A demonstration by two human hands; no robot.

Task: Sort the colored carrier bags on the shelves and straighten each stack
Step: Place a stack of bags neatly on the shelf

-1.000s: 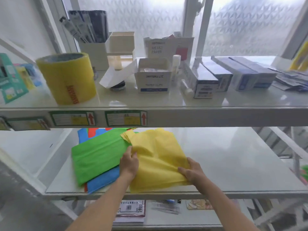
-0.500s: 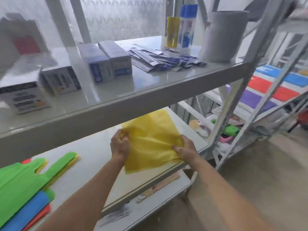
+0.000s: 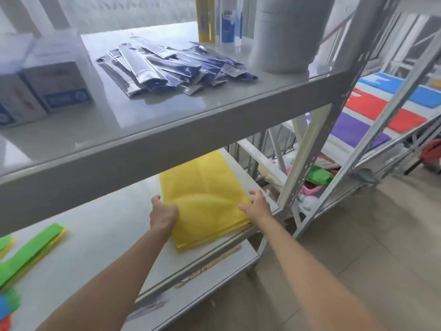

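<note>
A flat stack of yellow carrier bags [image 3: 205, 194] lies at the right end of the middle shelf [image 3: 114, 225], its near edge close to the shelf front. My left hand [image 3: 163, 211] grips the stack's left edge with the thumb on top. At the right edge, my right hand [image 3: 256, 204] holds the stack, thumb on the yellow and fingers along the side. Far left on the same shelf, green carrier bags [image 3: 31, 254] show their handles, with yellow ones under them. Blue bags [image 3: 4, 305] and red bags [image 3: 4, 324] peek out at the frame's edge.
The upper shelf [image 3: 181, 120] overhangs the stack and carries dark blue packets [image 3: 171, 65], boxes [image 3: 57, 87] and a grey roll [image 3: 286, 32]. A slanted rack post [image 3: 310, 149] stands just right of my right hand. A neighbouring rack holds blue, red [image 3: 386, 108] and purple bags.
Both hands carried the yellow bags from beside the green stack to the shelf's right end and laid them flat. My view swung right with them.
</note>
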